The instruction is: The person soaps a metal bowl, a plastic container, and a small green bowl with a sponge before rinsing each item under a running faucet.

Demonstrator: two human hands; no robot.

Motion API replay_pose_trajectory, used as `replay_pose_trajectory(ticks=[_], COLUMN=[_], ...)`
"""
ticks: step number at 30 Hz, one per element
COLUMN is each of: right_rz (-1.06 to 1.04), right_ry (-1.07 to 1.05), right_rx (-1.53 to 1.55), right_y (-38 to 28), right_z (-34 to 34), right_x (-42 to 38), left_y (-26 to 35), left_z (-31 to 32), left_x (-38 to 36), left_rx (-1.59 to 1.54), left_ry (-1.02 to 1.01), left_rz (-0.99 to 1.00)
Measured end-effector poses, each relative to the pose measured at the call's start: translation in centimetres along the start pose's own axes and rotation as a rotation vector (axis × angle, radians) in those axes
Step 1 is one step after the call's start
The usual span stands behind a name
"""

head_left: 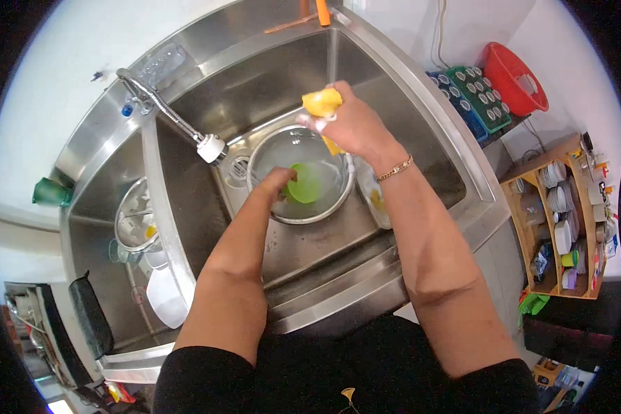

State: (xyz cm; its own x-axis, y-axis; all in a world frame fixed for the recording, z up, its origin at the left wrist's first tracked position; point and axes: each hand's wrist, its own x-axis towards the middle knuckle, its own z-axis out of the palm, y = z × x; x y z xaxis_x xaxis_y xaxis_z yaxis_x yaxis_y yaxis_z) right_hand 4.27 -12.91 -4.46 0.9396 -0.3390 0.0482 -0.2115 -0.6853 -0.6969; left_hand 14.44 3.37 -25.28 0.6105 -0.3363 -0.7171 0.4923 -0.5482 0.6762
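A metal bowl (350, 188) of cloudy water stands in the right sink basin (324, 248). My left hand (280, 181) dips over its left side, fingers closed on the edge of a light green plastic cup or small bowl (306, 185) in the water. Above the bowl's upper right rim, my right hand (352, 119) is wrapped round a yellow sponge (321, 103), with white suds on the fingers. Below my right wrist lies a clear container (375, 200), partly hidden by the forearm.
A flexible faucet (211, 148) reaches over the divider. The left basin holds a metal strainer or bowl (122, 219) and a white container (165, 297). To the right are a red basin (510, 79), a green crate of glasses (477, 96) and a wooden dish shelf (531, 238).
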Motion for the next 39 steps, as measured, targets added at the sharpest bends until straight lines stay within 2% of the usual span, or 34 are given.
replay_pose_trajectory(ticks=[1, 3, 4, 6, 7, 9, 10, 12, 13, 15, 16, 18, 19, 20, 21, 22, 24, 25, 26, 28, 30, 31, 32, 34, 35, 36, 37, 38, 39], right_rz=[-0.007, 0.028, 0.027, 0.08, 0.078, 0.015, 0.013, 0.055, 0.058, 0.244, 0.249, 0.323, 0.32, 0.327, 0.332, 0.329, 0.326, -0.217, -0.217, -0.217, -0.215, -0.215, -0.213, -0.261, -0.261, -0.13, 0.001, 0.002, 0.089], right_ry=[0.002, -0.142, -0.135, -0.298, -0.295, -0.067, -0.064, -0.024, -0.017, 0.01, 0.015, 0.048, 0.049, -0.008, -0.066, -0.067, -0.255, -0.187, -0.183, -0.147, -0.152, -0.162, -0.16, -0.022, -0.023, -0.116, -0.209, -0.208, -0.266], right_rx=[0.001, -0.111, -0.118, -0.192, -0.199, -0.121, -0.128, -0.077, -0.078, -0.197, -0.2, -0.142, -0.144, 0.075, 0.295, 0.292, 0.805, 0.5, 0.501, -0.035, -0.114, -0.197, -0.202, -0.339, -0.336, -0.341, -0.346, -0.347, -0.054], right_y=[0.3, 1.5, 2.2, 3.2, 3.6, 3.4, 2.9, 2.0, 2.5, 3.5, 3.6, 3.2, 3.3, 3.6, 3.8, 3.1, 2.1, 2.8, 3.1, 1.5, 2.0, 2.6, 3.1, 3.5, 3.7, 3.6, 3.5, 3.8, 4.4], right_z=[0.5, 1.4, 1.8, 2.4, 2.9, 3.4, 3.4, 3.4, 4.0, 4.9, 4.9, 5.0, 5.7, 6.7, 7.3, 7.2, 7.0, 7.9, 7.9, 6.5, 7.1, 7.4, 7.6, 8.2, 8.4, 8.4, 8.3, 8.2, 8.2], right_x=[0.2, 0.7, 0.9, 1.3, 1.5, 1.6, 1.5, 1.2, 1.5, 2.0, 2.0, 1.9, 2.1, 2.4, 2.5, 2.3, 2.1, 1.7, 1.7, 0.9, 1.4, 1.5, 1.6, 1.2, 1.4, 1.5, 1.7, 2.3, 3.2], left_y=[0.3, 1.4, 2.1, 3.4, 4.0, 5.1, 5.4, 6.2, 7.1, 9.0, 9.3, 9.6, 9.8, 9.4, 8.6, 8.1, 7.8, 8.0, 8.3, 8.7, 8.7, 8.6, 8.6, 7.9, 7.5, 7.5, 7.5, 7.5, 7.5], left_z=[-0.5, -1.0, -0.9, -0.8, -0.7, 0.0, 0.3, 1.0, 1.2, 1.8, 2.2, 3.1, 3.7, 3.5, 3.3, 2.9, 1.7, 1.0, 0.7, 1.1, 2.0, 2.1, 2.5, 3.1, 3.3, 3.6, 4.0, 4.3, 4.1], left_x=[-0.3, -1.1, -1.7, -2.8, -3.4, -4.3, -4.4, -4.7, -5.7, -7.5, -7.6, -7.9, -8.7, -7.8, -6.0, -5.2, -4.5, -4.7, -4.8, -5.1, -5.8, -6.2, -6.1, -5.4, -4.3, -4.4, -4.6, -4.7, -5.1], left_rx=[-0.002, -0.435, -0.436, -0.573, -0.577, -0.769, -0.771, -0.955, -0.95, -0.939, -0.937, -0.597, -0.617, -0.618, -0.725, -0.832, -0.933, -0.942, -0.946, -0.899, -0.781, -0.748, -0.749, -0.67, -0.679, -0.679, -0.597, -0.512, -0.48], left_ry=[0.005, -0.113, -0.119, -0.306, -0.31, -0.468, -0.473, -0.685, -0.693, -0.86, -0.868, -0.53, -0.407, -0.408, -0.325, -0.238, -0.181, -0.267, -0.354, -0.388, -0.242, -0.261, -0.267, -0.244, -0.249, -0.248, -0.085, 0.075, 0.078], left_rz=[0.005, -0.048, -0.041, 0.104, 0.11, 0.252, 0.257, 0.355, 0.356, 0.269, 0.267, 0.384, 0.386, 0.389, 0.363, 0.334, 0.289, 0.386, 0.483, 0.538, 0.409, 0.357, 0.358, 0.394, 0.456, 0.456, 0.481, 0.502, 0.536])
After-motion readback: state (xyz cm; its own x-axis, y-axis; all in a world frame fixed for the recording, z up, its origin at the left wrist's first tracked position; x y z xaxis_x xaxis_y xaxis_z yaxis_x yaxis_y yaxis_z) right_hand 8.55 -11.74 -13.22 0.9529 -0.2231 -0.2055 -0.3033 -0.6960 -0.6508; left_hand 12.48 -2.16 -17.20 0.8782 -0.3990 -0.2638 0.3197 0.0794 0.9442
